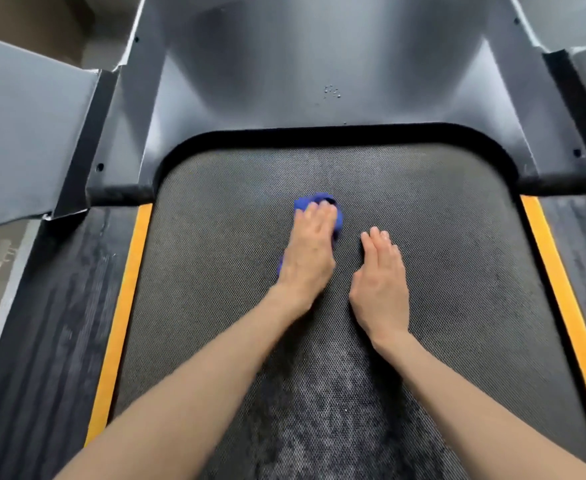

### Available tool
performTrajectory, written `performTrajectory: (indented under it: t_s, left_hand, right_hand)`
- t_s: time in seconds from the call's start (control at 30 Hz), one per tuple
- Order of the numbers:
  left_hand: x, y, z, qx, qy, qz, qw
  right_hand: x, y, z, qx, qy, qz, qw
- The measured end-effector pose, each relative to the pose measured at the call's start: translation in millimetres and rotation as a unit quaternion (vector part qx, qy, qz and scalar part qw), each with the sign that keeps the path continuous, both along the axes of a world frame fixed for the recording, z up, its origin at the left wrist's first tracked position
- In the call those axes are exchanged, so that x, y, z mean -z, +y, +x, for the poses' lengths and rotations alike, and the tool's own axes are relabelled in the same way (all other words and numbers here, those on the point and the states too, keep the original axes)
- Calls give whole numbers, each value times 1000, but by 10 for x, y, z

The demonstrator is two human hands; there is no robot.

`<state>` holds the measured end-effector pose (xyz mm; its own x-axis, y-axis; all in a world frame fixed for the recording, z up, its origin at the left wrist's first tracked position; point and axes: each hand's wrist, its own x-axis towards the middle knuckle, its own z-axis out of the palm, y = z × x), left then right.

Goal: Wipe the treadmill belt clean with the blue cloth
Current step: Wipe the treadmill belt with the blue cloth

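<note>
though central, cloth [314,201] clear of edges [139,306]

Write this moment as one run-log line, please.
left hand: pressing blue cloth flat on treadmill belt, near its front end | right hand: open, palm down on belt, right of cloth

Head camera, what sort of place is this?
Probably a gym or a home workout room, seen from on a treadmill: the textured black belt, orange edge strips and grey motor cover. The left hand presses a blue cloth on it.
</note>
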<state>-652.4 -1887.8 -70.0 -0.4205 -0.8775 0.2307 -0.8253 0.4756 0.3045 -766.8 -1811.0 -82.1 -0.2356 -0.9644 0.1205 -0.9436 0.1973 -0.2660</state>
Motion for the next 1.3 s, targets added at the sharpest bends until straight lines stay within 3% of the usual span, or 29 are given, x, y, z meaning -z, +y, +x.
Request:
performTrajectory:
  t_s: [0.07,0.1,0.3,0.43,0.5,0.57,0.63,0.7,0.77,0.83,0.93,1.0,1.07,1.17,1.23,1.3]
  left_hand:
    - [3,392,33,108,-42,-15,993]
    - [45,415,206,112,-55,-14,992]
    - [65,-132,1650,-114,-48,26,992]
    - [40,-45,1612,-241,47,77,966]
    - [26,315,1428,-139,47,59,987]
    - [38,762,1323,52,9,35,998]
    - [20,1144,1322,202,-31,41,978]
    - [18,1205,1406,272,-40,36,961]
    - [55,921,1487,215,-45,19,975]
    - [81,451,1566,45,-20,29,998]
    - [5,-102,1558,-183,44,99,977]
    - [-65,-30,1376,-252,87,116,957]
    - [-32,423,1188,-203,92,86,971]
    - [41,1362,1045,23,33,51,998]
    - [83,1494,1142,142,2,30,989]
    - [78,1255,1240,175,-13,29,984]
  right_hand:
    - [17,-1,-26,-8,-3,-13,1000]
    - [14,7,-37,-10,-7,-17,1000]
    - [-16,31,-26,-9,-24,-23,999]
    - [-23,26,-2,-2,-23,-20,1000]
    - [-26,32,-1,-5,-25,-21,999]
    - [-20,31,-8,-8,-25,-23,999]
    - [-6,30,-13,-9,-22,-27,999]
    - [1,28,-22,-12,-18,-27,999]
    - [3,26,-34,-11,-20,-32,999]
    - [0,24,-32,-12,-30,-34,999]
    - [-6,22,-32,-13,-34,-35,999]
    - [2,19,-34,-13,-37,-36,999]
    - [9,18,-38,-12,-40,-36,998]
    - [17,27,-43,-16,-32,-38,999]
    - [20,25,-42,-16,-31,-38,999]
    - [25,14,-36,-15,-33,-40,999]
